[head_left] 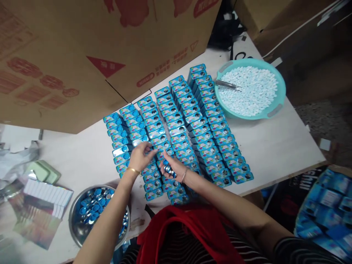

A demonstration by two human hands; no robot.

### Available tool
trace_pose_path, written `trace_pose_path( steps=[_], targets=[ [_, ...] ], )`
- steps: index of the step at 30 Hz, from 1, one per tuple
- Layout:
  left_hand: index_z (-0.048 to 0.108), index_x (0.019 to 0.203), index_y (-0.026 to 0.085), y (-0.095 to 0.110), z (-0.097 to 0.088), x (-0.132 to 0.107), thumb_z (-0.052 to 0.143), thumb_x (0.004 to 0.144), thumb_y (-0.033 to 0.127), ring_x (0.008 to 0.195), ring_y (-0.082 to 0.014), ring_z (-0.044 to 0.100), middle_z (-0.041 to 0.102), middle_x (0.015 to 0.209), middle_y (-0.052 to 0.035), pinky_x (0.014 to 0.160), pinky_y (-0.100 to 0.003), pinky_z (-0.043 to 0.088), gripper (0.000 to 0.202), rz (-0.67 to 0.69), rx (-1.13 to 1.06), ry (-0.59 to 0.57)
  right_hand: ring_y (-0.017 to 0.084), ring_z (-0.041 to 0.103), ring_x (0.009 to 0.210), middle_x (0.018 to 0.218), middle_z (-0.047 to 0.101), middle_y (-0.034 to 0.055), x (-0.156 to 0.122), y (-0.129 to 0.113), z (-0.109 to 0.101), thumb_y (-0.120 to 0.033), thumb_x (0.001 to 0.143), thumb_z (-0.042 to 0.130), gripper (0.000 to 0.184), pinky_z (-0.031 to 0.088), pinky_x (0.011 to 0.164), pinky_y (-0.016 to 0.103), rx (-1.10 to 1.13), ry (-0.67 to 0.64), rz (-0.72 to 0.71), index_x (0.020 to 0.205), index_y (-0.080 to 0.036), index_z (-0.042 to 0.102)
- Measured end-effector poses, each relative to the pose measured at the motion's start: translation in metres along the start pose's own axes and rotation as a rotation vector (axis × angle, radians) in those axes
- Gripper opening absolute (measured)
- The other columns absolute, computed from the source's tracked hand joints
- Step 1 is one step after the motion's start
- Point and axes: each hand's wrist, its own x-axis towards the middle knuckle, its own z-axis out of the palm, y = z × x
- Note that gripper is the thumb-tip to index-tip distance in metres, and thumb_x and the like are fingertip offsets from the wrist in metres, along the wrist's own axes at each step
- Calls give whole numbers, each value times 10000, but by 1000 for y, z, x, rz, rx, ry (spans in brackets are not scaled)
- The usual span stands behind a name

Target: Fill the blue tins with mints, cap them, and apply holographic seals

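Rows of small blue tins (pixel 203 138) stand upright and close together on the table. Toward the left, tins have round blue caps (pixel 132 122) on their tops; farther right, round openings show, some with white pieces inside. My left hand (pixel 140 157) hovers over the left-middle rows with its fingers drawn together; whatever is between the fingertips is too small to make out. Beside it, my right hand (pixel 176 168) is curled round several loose blue-and-silver caps (pixel 168 168), palm turned up, above the middle rows.
A metal bowl (pixel 72 216) of loose caps sits at the front left. At the back right, a turquoise basin (pixel 281 88) holds white tablets and a metal scoop (pixel 226 84). A large cardboard box (pixel 82 44) borders the tins. Green trays (pixel 45 172) lie at left.
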Motion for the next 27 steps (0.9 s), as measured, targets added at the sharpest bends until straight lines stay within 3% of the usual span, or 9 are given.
trace_pose_path(
  steps=[2, 4, 8, 12, 15, 19, 24, 27],
  targets=[
    [626, 956, 219, 7, 13, -26, 619, 781, 418, 897, -195, 588, 640, 937, -56, 830, -309, 455, 265, 164, -200, -30, 76, 419, 302, 435, 517, -16, -2, 3, 3, -743, 798, 457, 599, 236, 277, 185, -36, 27, -19, 641, -169, 523],
    [620, 845, 213, 12, 27, -46, 576, 802, 371, 887, -195, 573, 629, 890, -54, 837, -323, 449, 169, 182, -273, 11, 85, 420, 305, 429, 504, -17, -3, 7, 6, -717, 800, 491, 569, 232, 278, 190, -49, 30, -39, 652, -170, 534],
    [569, 790, 204, 4, 37, -47, 502, 814, 316, 739, -165, 566, 616, 776, -35, 716, -284, 450, 133, -106, -340, 164, 103, 523, 431, 606, 614, 18, -8, 12, 5, -524, 844, 573, 371, 268, 314, 174, 70, -131, -18, 834, -154, 601],
    [531, 730, 211, -11, 22, -14, 576, 763, 320, 669, -167, 571, 615, 694, -18, 629, -262, 409, 122, -346, -128, 120, 87, 538, 516, 767, 654, 28, -18, 11, -5, -365, 785, 666, 266, 267, 343, 154, 96, -214, -46, 946, -158, 618],
    [535, 666, 211, -14, 10, 8, 605, 754, 360, 742, -214, 609, 646, 732, -50, 638, -286, 401, 187, -413, 128, -40, 45, 446, 435, 710, 611, -6, -19, 11, -13, -434, 749, 701, 337, 184, 324, 151, 58, -178, -67, 924, -154, 632],
    [592, 673, 195, -10, 3, 22, 600, 761, 504, 853, -302, 632, 676, 851, -126, 663, -336, 423, 321, -450, 351, -200, 25, 373, 367, 613, 538, -55, -14, 13, -16, -542, 709, 711, 425, 162, 320, 156, 21, -137, -89, 854, -156, 611],
    [625, 752, 179, -4, 4, 11, 571, 809, 481, 862, -309, 631, 666, 863, -145, 689, -350, 431, 312, -405, 409, -132, 37, 346, 324, 518, 486, -57, -12, 12, -8, -695, 760, 559, 541, 133, 307, 176, -69, -49, -86, 767, -155, 582],
    [620, 856, 194, 3, 14, -15, 564, 828, 417, 752, -212, 607, 639, 775, -69, 684, -299, 434, 232, -197, 95, -57, 46, 348, 308, 474, 471, -51, -13, 12, -2, -748, 763, 496, 589, 124, 299, 178, -101, 27, -61, 730, -163, 558]
  ],
)
